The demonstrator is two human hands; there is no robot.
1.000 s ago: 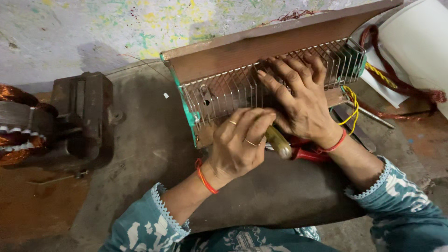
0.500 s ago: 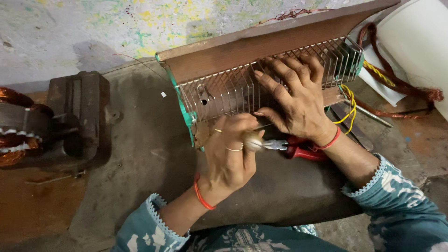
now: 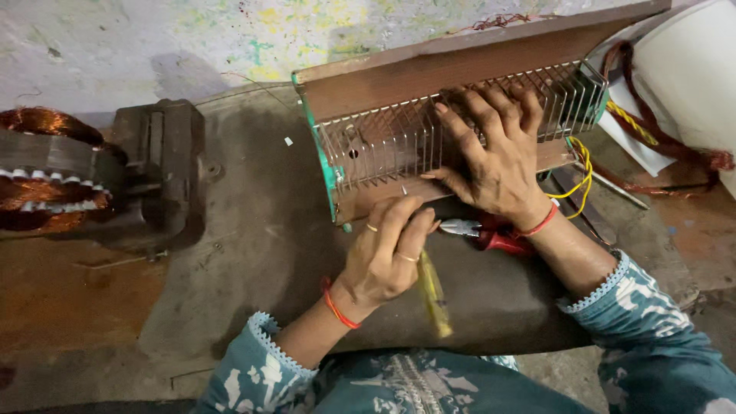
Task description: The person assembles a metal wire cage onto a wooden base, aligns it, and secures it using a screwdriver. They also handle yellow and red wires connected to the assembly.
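Observation:
A brown electric heater (image 3: 429, 73) with a wire grille and green end caps lies on a dark pad. My right hand (image 3: 494, 153) presses flat on the grille, fingers spread. My left hand (image 3: 387, 253) grips a screwdriver with a yellow handle (image 3: 434, 295), its tip pointing up at the heater's lower front edge. Red-handled pliers (image 3: 491, 234) lie on the pad just under my right wrist. Yellow wires (image 3: 579, 172) hang from the heater's right end.
A metal vise (image 3: 165, 165) stands at the left, with a copper-wound motor stator (image 3: 38, 169) beside it. A white container (image 3: 686, 73) and a reddish cord (image 3: 675, 146) sit at the right. The paint-stained wall runs along the back.
My left hand has turned the screwdriver so its handle now points down toward me and its tip meets the heater's edge. The view has shifted a little; my right hand stays on the grille.

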